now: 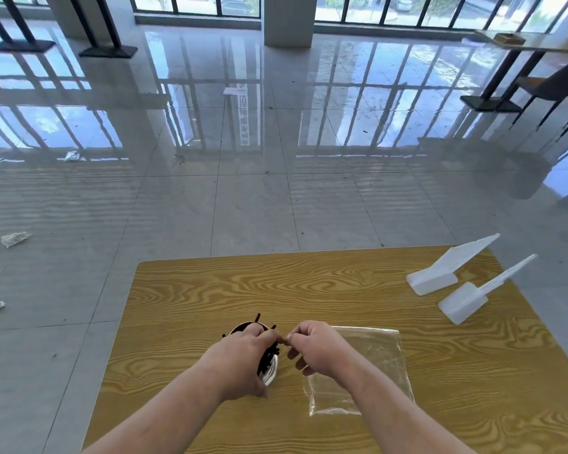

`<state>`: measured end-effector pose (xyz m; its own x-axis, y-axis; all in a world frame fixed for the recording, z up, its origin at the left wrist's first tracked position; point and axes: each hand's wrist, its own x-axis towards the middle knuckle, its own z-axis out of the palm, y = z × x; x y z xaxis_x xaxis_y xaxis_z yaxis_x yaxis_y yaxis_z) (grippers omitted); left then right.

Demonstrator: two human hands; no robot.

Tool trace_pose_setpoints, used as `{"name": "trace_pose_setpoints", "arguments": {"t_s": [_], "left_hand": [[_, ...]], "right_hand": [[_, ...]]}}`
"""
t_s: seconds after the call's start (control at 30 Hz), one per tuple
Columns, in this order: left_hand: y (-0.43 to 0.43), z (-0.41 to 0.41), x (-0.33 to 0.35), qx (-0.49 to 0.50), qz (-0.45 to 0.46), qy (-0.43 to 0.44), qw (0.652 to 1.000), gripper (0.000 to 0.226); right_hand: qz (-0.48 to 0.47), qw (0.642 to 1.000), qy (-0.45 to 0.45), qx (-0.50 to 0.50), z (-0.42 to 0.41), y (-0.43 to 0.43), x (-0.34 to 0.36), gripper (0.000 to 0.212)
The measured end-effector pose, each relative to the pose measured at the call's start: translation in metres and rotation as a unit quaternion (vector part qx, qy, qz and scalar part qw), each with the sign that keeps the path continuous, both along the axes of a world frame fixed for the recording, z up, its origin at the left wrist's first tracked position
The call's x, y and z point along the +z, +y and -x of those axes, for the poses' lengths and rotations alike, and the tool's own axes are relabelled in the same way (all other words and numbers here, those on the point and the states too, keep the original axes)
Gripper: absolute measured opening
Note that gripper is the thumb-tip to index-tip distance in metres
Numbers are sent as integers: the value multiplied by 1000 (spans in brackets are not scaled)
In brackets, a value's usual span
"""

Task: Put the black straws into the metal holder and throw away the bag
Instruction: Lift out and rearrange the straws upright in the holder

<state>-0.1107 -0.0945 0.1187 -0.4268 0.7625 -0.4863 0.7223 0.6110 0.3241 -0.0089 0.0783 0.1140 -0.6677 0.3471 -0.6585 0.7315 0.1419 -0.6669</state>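
Observation:
A round metal holder [271, 371] stands on the wooden table [309, 290], mostly hidden under my left hand [243, 358]. Black straws [269, 353] fill it, and a few tips stick out past my fingers at the far rim. My left hand is wrapped over the bundle of straws at the holder's top. My right hand [315, 350] is right beside it, fingertips pinched near the straws; whether it holds a straw I cannot tell. The clear plastic bag [374, 362] lies flat on the table under and to the right of my right wrist, looking empty.
Two white plastic scoop-like pieces [440, 273] [469, 298] lie at the table's far right corner. Beyond the table is a glossy tiled floor with scraps of litter [14, 239] at the left. A dark chair and another table [538, 86] stand far right.

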Motion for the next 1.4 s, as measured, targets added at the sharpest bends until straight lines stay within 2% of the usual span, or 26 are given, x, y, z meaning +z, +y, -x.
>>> {"name": "trace_pose_setpoints", "arguments": {"t_s": [0.17,0.33,0.63,1.0,1.07,1.17,1.23,1.3,1.4], "left_hand": [[4,-1,6,4,-45,35,998,34],[2,4,11,6,-81,59,995,16],[-5,10,27,32,-151,61,986,15],[-16,10,29,60,-147,71,985,13],[-18,8,26,59,-128,61,988,27],[-19,3,19,51,-94,18,994,59],[-19,-1,15,33,-67,14,997,71],[-16,-4,12,4,-43,45,998,65],[-12,-7,11,-26,-39,99,994,34]], "right_hand": [[-1,1000,4,-3,-3,0,-1,17],[-10,1000,12,5,-4,-1,3,16],[-9,1000,28,6,-2,-5,10,17],[-6,999,41,14,1,-17,13,16],[-5,999,44,14,0,-19,12,16],[-4,999,44,12,-1,-22,10,16],[-2,999,44,11,-2,-24,8,15],[-4,999,41,10,-4,-24,7,16],[-12,999,35,9,-9,-23,5,17]]}}
